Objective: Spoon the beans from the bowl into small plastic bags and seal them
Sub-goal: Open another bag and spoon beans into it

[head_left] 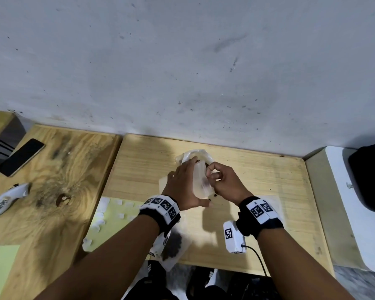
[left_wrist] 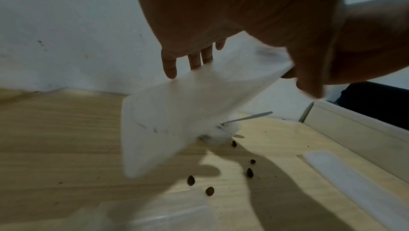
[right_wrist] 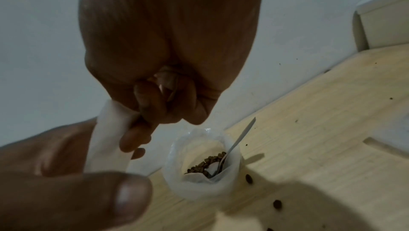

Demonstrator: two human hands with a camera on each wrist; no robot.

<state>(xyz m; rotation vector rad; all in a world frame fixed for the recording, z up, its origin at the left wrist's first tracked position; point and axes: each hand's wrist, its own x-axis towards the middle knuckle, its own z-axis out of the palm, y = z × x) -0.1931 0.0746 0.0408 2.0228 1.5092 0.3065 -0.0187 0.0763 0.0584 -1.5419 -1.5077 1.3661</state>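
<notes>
Forearms, two, bare, each with a black wristband carrying white marker blocks, at the near edge of the head view. Filled plastic bag point(head_left: 172, 245) of dark beans, lying at the near edge of the pale wooden table point(head_left: 268, 176), partly under the left wrist. White marker device with black cable, just beside the right wrist. Yellow-green sheet point(head_left: 108, 221) with small white pieces scattered on it, near left.

Left hand point(head_left: 183, 187): fingers extended along the left side of a small white plastic bag point(left_wrist: 177, 121), thumb on its near side, holding it above the table. Right hand point(head_left: 224, 182): fingers curled, pinching the top edge of the same bag from the right. Bag contents cannot be told; the picture is blurred.

Loose beans point(left_wrist: 249, 172), several, scattered on the table below and right of the held bag.

Bowl point(right_wrist: 203, 164), translucent white, lined with thin plastic, just beyond the hands near the wall; holds a small remainder of brown beans and a metal spoon point(right_wrist: 234, 147) leaning on its right rim.

Far left, on the darker knotted table: white handheld device point(head_left: 7, 200), then black smartphone point(head_left: 21, 156). Far: grey-white marked wall.
</notes>
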